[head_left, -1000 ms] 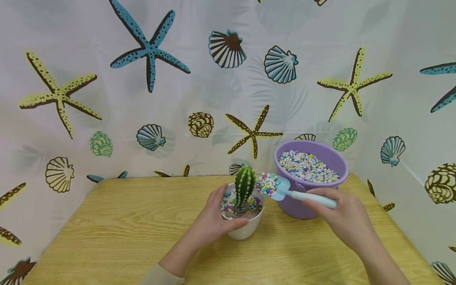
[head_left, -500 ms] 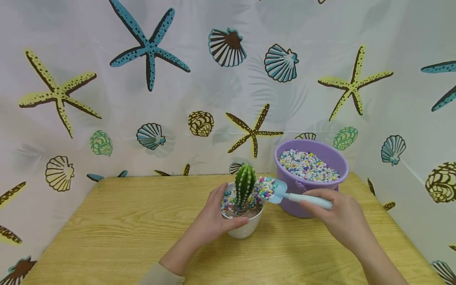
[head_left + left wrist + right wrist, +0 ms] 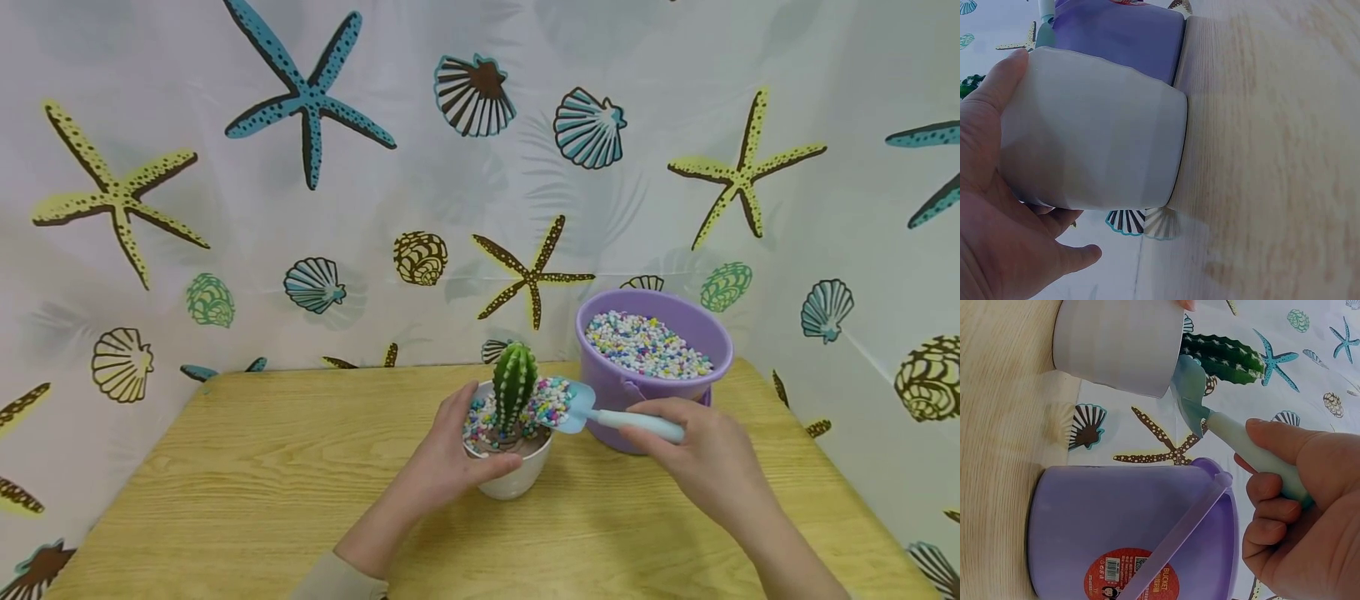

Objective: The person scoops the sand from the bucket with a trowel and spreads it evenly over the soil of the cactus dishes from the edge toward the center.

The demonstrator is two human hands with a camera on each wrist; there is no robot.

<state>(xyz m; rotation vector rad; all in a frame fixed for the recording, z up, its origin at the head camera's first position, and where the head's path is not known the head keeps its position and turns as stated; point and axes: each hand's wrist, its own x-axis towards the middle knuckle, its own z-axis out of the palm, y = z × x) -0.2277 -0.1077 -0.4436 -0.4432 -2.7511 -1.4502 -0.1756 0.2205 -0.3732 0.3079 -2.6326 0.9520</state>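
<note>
A green cactus (image 3: 515,383) stands in a white pot (image 3: 517,479), with colourful pebbles (image 3: 480,421) over part of the brown soil around it. My left hand (image 3: 450,462) holds the pot from its left side, thumb at the front rim; the left wrist view shows the hand around the pot's wall. In my right hand (image 3: 701,450) is a light blue trowel (image 3: 581,408), gripped by its handle. Its blade, heaped with pebbles, reaches over the pot's right rim close beside the cactus. The right wrist view shows the trowel blade (image 3: 1190,384) at the rim from below.
A purple bucket (image 3: 611,400) with many pebbles inside stands behind and right of the pot, its handle (image 3: 1175,540) hanging down. The wooden table (image 3: 285,467) meets a curtain (image 3: 360,317) printed with starfish and shells at the back and right.
My right hand has moved the loaded trowel left, from beside the bucket to over the pot's right rim. My left hand has kept its hold on the pot.
</note>
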